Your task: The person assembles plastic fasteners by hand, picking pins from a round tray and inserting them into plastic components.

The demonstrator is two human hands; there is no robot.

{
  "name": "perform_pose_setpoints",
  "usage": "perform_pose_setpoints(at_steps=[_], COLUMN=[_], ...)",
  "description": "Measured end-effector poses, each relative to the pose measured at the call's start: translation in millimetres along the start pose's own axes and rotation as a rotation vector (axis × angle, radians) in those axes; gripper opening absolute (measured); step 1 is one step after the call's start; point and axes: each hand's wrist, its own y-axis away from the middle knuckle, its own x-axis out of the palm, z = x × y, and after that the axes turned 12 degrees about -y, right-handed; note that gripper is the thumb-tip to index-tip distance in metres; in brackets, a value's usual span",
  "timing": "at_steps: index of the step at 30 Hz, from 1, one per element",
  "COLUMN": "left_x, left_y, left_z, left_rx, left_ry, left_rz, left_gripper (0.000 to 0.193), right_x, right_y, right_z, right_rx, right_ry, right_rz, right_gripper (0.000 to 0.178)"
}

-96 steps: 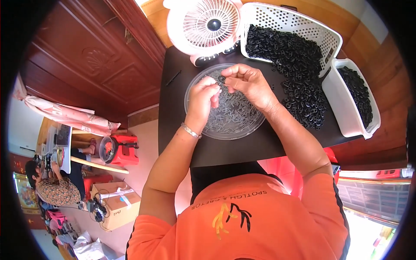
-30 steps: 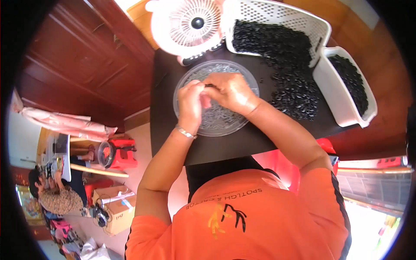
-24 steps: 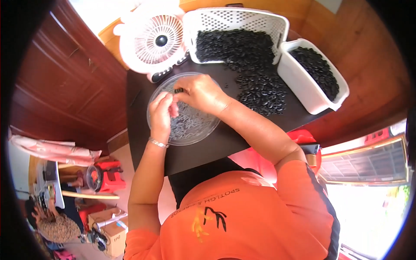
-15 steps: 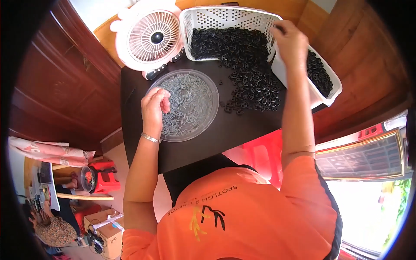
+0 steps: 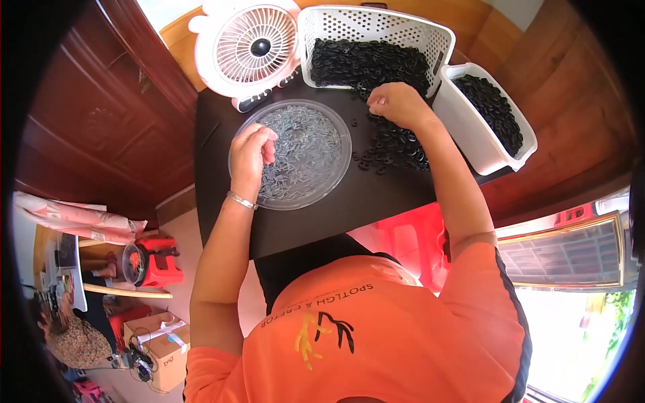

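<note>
My left hand hovers over the left side of a round clear plastic tray, its fingers curled together; whatever they pinch is hidden. Small translucent grey pins lie scattered over the tray's bottom. My right hand is above a loose pile of small black oval plastic pieces with holes on the dark table, in front of the basket. Its thumb and fingertips are pressed together, and I cannot make out anything between them.
A white perforated basket of black pieces lies tipped toward the pile. To its right, a white bin holds more. A pink-and-white fan stands behind the tray. The dark table ends near my lap. Another person sits at far left.
My right hand has moved left and nearer, from above the white bin to above the black pile. My left hand stays curled over the tray. The whole view has shifted slightly.
</note>
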Motion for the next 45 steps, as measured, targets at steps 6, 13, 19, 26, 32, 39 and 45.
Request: perform_pose_setpoints(at_steps=[6, 13, 19, 26, 32, 39, 45], left_x=[-1, -2, -3, -2, -1, 0, -5], left_y=[1, -1, 0, 1, 0, -3, -5], left_z=[-3, -3, -5, -10, -2, 7, 15], left_rx=[0.002, -0.031, -0.045, -0.058, -0.037, -0.194, -0.213], left_ry=[-0.006, 0.048, 0.041, 0.042, 0.061, 0.206, 0.380], left_rz=[-0.015, -0.014, -0.032, -0.040, 0.010, 0.105, 0.079], left_gripper=[0.023, 0.020, 0.020, 0.017, 0.017, 0.027, 0.026], right_x=[12, 17, 19, 22, 49, 116, 127], right_y=[-16, -26, -33, -34, -49, -33, -21], right_z=[4, -2, 1, -11, 43, 111, 121], right_rx=[0.106, 0.125, 0.202, 0.047, 0.002, -0.095, -0.349], right_ry=[0.222, 0.312, 0.361, 0.085, -0.733, -1.072, -0.679], right_rz=[0.136, 0.190, 0.255, 0.022, 0.009, 0.003, -0.169], right_gripper=[0.017, 0.014, 0.015, 0.014, 0.015, 0.010, 0.011])
